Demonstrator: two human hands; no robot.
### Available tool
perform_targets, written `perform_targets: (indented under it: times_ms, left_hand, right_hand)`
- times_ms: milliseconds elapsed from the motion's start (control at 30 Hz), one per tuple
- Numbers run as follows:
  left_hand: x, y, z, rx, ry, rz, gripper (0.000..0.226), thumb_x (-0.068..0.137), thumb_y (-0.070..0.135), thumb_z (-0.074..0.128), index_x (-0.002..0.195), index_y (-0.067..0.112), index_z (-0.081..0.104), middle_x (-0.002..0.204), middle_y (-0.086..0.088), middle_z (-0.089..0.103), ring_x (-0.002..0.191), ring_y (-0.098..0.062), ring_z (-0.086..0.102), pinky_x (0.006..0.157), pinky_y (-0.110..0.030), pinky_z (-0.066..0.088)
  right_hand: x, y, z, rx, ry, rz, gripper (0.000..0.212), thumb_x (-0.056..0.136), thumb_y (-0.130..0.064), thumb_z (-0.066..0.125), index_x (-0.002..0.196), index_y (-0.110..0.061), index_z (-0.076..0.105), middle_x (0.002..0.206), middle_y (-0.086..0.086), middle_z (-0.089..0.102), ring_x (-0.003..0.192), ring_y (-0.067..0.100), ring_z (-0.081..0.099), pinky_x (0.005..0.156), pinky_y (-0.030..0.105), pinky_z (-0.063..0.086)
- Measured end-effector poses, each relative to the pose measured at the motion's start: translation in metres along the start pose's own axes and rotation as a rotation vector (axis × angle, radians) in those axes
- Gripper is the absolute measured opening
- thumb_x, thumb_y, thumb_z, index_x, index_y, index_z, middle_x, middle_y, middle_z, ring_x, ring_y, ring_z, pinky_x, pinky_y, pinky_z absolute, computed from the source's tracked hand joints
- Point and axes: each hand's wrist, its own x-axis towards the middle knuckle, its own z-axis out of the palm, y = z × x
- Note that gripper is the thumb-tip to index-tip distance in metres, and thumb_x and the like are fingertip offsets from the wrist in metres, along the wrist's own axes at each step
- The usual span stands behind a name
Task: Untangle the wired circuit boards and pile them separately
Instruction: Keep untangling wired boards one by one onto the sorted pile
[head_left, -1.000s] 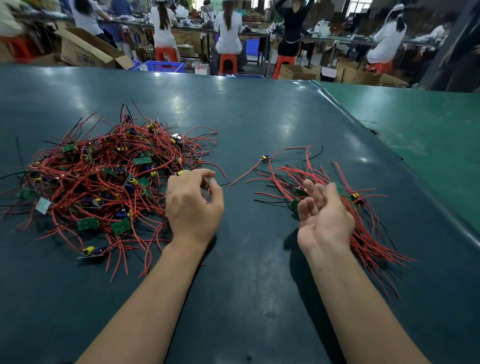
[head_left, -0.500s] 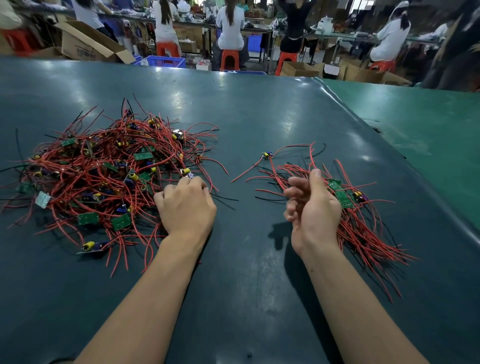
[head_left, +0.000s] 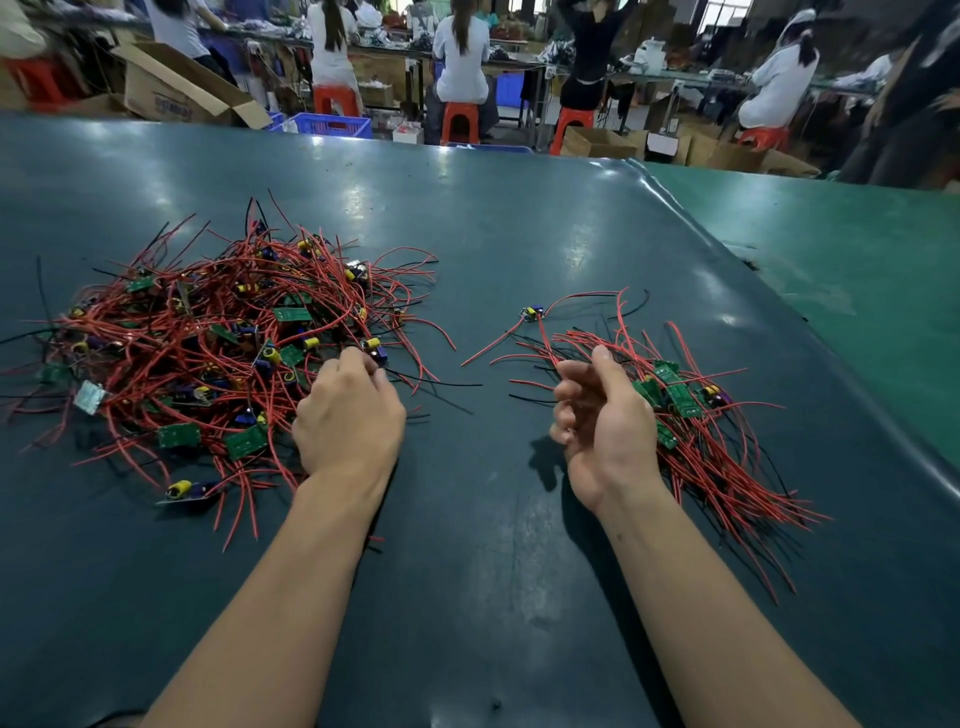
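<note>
Fingertips of left hand (head_left: 347, 415) (curled) hidden in tangled pile (head_left: 208, 353).

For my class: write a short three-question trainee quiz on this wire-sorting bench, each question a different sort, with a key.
1. True or false: the tangled pile lies on the side of the left hand.
2. Multiple choice: the right hand is A) flat on the table, B) raised with loosely curled fingers beside the sorted pile, C) lifting a cardboard box.
3. Fill in: most wires in both piles are ____ in colour.

Key
1. True.
2. B; it holds nothing that can be seen.
3. Red; a few are black.
</note>
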Motion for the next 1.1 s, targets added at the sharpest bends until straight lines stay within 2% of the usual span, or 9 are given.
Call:
perform_targets:
  times_ms: [100,200,300,367,433,600,800,967,1100]
  left_hand:
    - [-0.004,0.01,-0.006,-0.321,0.243,0.306,0.012,0.096,0.016,0.059,0.095,0.005,0.064,0.082,-0.009,0.063,0.069,-0.019,0.054,0.067,-0.023,0.036]
    - [-0.015,0.022,-0.006,-0.502,0.394,0.637,0.012,0.097,0.011,0.06,0.095,0.001,0.066,0.076,-0.006,0.056,0.064,-0.012,0.044,0.066,-0.02,0.037]
    - [-0.027,0.032,-0.004,-0.645,0.28,0.859,0.012,0.099,0.018,0.058,0.104,0.007,0.061,0.078,-0.009,0.059,0.065,-0.014,0.049,0.067,-0.019,0.041]
    - [-0.034,0.037,-0.002,-0.667,0.205,0.965,0.014,0.097,0.018,0.058,0.108,0.01,0.057,0.079,-0.012,0.061,0.068,-0.016,0.052,0.069,-0.018,0.043]
    - [-0.035,0.04,-0.001,-0.672,0.183,1.004,0.015,0.094,0.016,0.061,0.108,0.009,0.057,0.081,-0.013,0.062,0.072,-0.019,0.054,0.072,-0.023,0.045]
    - [-0.027,0.029,-0.002,-0.58,0.329,0.878,0.021,0.094,0.019,0.063,0.076,0.007,0.06,0.068,-0.005,0.056,0.063,-0.022,0.048,0.064,-0.034,0.041]
    - [-0.026,0.029,0.008,-0.704,-0.094,0.436,0.031,0.084,0.044,0.069,0.076,0.014,0.064,0.058,0.004,0.059,0.048,-0.008,0.052,0.049,-0.02,0.042]
    - [-0.022,0.029,0.009,-0.945,-0.346,0.245,0.012,0.082,0.03,0.076,0.086,0.021,0.07,0.073,0.004,0.071,0.054,-0.016,0.062,0.048,-0.031,0.052]
    - [-0.022,0.033,0.007,-1.133,-0.398,0.118,0.003,0.086,0.009,0.071,0.087,0.009,0.068,0.07,0.001,0.072,0.048,-0.011,0.059,0.043,-0.021,0.045]
  right_hand:
    - [0.001,0.0,0.0,-0.079,-0.068,0.019,0.035,0.099,-0.034,0.051,0.078,-0.01,0.066,0.055,-0.001,0.057,0.038,0.009,0.041,0.037,0.017,0.027]
    - [-0.004,0.007,0.004,-0.252,-0.318,0.142,0.034,0.096,-0.039,0.053,0.086,-0.009,0.068,0.064,0.003,0.063,0.041,0.01,0.049,0.034,0.017,0.03]
    - [-0.013,0.011,0.008,-0.325,-0.569,0.278,0.039,0.094,-0.044,0.052,0.094,-0.008,0.064,0.075,0.005,0.068,0.046,0.014,0.057,0.033,0.017,0.032]
    - [-0.015,0.014,0.008,-0.325,-0.621,0.252,0.026,0.099,-0.027,0.049,0.082,-0.015,0.065,0.065,0.0,0.066,0.044,0.011,0.053,0.035,0.018,0.034]
    - [-0.014,0.017,0.008,-0.248,-0.593,0.181,0.039,0.099,-0.012,0.047,0.066,-0.02,0.064,0.055,-0.003,0.06,0.041,0.007,0.049,0.037,0.017,0.034]
    - [-0.006,0.007,0.007,-0.068,-0.506,0.034,0.012,0.081,-0.028,0.065,0.079,-0.018,0.072,0.07,0.001,0.067,0.049,0.007,0.057,0.037,0.016,0.039]
    - [-0.005,0.012,0.006,-0.22,-0.383,-0.116,0.008,0.087,-0.002,0.066,0.089,-0.009,0.068,0.08,0.006,0.07,0.064,0.01,0.061,0.048,0.019,0.047]
    - [-0.006,0.012,0.007,-0.216,-0.286,-0.183,0.016,0.087,0.011,0.062,0.086,-0.005,0.065,0.076,0.008,0.069,0.064,0.014,0.067,0.059,0.021,0.055]
    - [-0.005,0.005,0.009,0.018,-0.22,-0.105,0.015,0.085,0.011,0.061,0.085,-0.003,0.064,0.072,0.01,0.072,0.06,0.017,0.07,0.061,0.022,0.057]
